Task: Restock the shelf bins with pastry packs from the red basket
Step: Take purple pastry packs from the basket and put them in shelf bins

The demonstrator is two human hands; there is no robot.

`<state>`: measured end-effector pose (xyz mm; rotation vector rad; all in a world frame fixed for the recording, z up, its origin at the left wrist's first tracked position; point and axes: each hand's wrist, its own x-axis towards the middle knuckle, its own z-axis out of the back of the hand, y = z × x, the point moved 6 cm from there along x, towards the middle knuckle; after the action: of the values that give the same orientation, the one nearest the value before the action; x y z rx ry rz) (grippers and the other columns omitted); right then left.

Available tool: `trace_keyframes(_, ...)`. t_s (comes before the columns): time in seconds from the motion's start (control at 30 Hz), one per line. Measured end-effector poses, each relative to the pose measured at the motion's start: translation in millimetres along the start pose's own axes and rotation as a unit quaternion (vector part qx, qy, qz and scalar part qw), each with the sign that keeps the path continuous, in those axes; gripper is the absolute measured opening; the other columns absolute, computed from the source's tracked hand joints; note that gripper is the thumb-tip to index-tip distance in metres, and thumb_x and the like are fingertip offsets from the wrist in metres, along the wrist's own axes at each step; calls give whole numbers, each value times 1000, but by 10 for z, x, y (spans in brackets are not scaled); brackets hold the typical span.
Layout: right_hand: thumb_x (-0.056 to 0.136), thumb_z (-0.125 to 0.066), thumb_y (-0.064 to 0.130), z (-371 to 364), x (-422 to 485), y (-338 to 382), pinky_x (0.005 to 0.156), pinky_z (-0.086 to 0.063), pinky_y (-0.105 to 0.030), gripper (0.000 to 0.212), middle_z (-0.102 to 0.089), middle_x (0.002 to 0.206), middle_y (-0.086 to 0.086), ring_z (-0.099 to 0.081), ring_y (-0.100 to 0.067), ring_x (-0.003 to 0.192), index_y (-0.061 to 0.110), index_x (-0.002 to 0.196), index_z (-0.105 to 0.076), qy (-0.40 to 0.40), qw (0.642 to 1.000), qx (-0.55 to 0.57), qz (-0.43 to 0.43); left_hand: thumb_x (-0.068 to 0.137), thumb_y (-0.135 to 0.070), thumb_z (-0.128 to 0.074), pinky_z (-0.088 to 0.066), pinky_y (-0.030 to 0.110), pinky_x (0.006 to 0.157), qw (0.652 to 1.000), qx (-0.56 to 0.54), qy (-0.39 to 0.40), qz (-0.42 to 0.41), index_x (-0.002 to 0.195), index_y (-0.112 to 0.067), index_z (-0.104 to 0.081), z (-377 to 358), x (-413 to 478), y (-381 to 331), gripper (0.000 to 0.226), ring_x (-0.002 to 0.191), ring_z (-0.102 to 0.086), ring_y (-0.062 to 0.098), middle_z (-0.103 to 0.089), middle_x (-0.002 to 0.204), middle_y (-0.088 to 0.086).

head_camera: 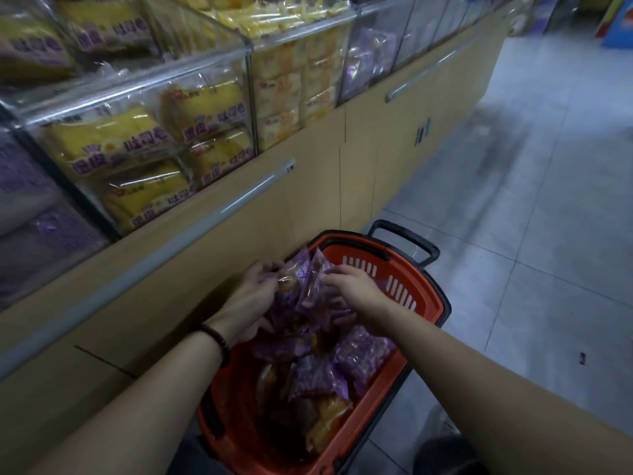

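Observation:
The red basket (423,293) stands on the floor against the shelf unit, holding several purple pastry packs (320,375) and some yellow ones (329,419). Both hands are down inside it at its far end. My left hand (251,299) grips a bunch of purple packs (294,286) from the left. My right hand (352,286) pinches the top of a purple pack (317,279) in the same bunch. The clear shelf bins (144,97) above on the left hold yellow packs, and purple packs fill the bin (37,228) at far left.
A tan cabinet front (308,186) with a metal rail (219,214) runs under the bins. The basket's black handle (411,240) sticks up at its far end. Grey tiled floor (534,207) lies to the right. A dark shoe (448,457) shows at the bottom.

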<state>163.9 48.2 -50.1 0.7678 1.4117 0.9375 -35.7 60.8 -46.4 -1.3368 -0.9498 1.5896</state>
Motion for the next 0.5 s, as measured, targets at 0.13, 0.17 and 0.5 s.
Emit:
trace_keyframes(0.13,95,-60,-5,-68,38,-114,65,-52,-35,38,-72,97,-14,-66,-24,76,15,127,-68,0,999,-2,47,101,-4,-38,-57,48,61,1000,-20,17,-9,109,-36,-71,-136,-38,-54,46,94,-69,22,-72,123,-3)
trace_keyframes(0.17,93,-59,-7,-42,70,-180,73,-54,-34,46,-73,106,-15,-68,-23,84,17,132,-65,-14,998,-16,57,103,-7,-37,-58,55,67,1000,-16,18,-7,107,-39,-71,-165,-42,-54,46,100,-69,23,-72,123,-5)
trace_keyframes(0.5,75,-63,-4,-155,248,-612,84,-61,-49,55,-68,112,-24,-68,-27,103,-6,128,-49,-5,1000,23,-11,78,-5,-79,-49,18,56,989,144,46,1,116,-25,-56,-353,-111,262,48,74,-63,10,-71,94,1)
